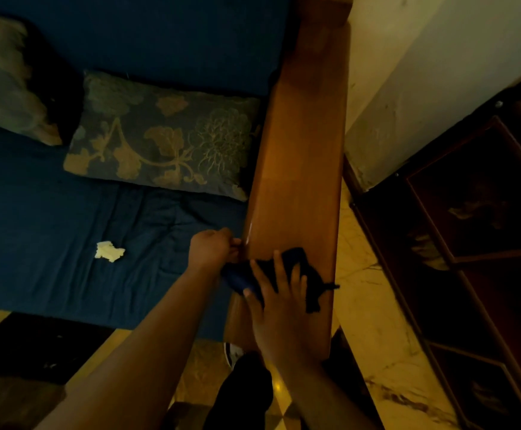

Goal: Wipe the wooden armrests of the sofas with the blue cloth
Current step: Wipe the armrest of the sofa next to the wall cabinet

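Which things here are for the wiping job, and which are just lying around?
For the job: blue cloth, wooden armrest, right hand, left hand.
Just lying about: flowered cushion, crumpled white scrap, dark cabinet.

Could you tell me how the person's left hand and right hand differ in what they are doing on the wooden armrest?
The right hand lies flat with fingers spread, pressing the dark blue cloth onto the top of the brown wooden armrest; the left hand is curled at the armrest's inner edge, seemingly pinching the cloth's end there. The right hand is nearer the camera, the left nearer the blue seat cushion. Both touch the cloth.
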Action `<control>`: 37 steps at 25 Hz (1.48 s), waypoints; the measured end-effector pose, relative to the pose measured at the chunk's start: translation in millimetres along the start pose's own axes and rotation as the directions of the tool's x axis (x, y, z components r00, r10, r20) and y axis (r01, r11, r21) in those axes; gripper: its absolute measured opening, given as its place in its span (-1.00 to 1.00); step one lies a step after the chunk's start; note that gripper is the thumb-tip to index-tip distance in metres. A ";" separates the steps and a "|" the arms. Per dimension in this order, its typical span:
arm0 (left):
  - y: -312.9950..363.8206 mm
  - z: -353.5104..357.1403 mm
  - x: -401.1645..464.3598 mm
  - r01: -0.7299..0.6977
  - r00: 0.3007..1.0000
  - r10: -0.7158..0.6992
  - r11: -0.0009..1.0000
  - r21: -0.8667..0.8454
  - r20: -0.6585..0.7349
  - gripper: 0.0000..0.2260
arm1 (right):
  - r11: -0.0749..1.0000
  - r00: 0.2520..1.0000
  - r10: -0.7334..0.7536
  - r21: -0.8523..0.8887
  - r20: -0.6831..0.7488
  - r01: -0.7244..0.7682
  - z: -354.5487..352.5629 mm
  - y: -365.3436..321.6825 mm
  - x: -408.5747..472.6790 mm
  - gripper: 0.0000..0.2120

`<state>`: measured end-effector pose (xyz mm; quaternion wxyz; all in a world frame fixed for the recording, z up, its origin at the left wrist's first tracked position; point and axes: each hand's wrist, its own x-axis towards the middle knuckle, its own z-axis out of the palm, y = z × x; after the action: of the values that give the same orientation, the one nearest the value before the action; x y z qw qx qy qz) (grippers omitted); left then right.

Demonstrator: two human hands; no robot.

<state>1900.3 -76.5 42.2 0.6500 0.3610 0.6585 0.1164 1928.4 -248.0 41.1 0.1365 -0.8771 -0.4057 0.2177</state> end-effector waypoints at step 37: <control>-128.3 -45.9 -102.8 -0.167 0.936 0.196 0.979 0.121 -0.293 -0.81 | 0.671 0.627 -0.689 -0.005 0.364 0.741 -57.5 150.1 -26.6 -0.49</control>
<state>1804.7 -217.8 47.6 0.5101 0.4284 0.7189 0.1987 2039.4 -367.2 35.7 0.0732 -0.6006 -0.7535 0.2571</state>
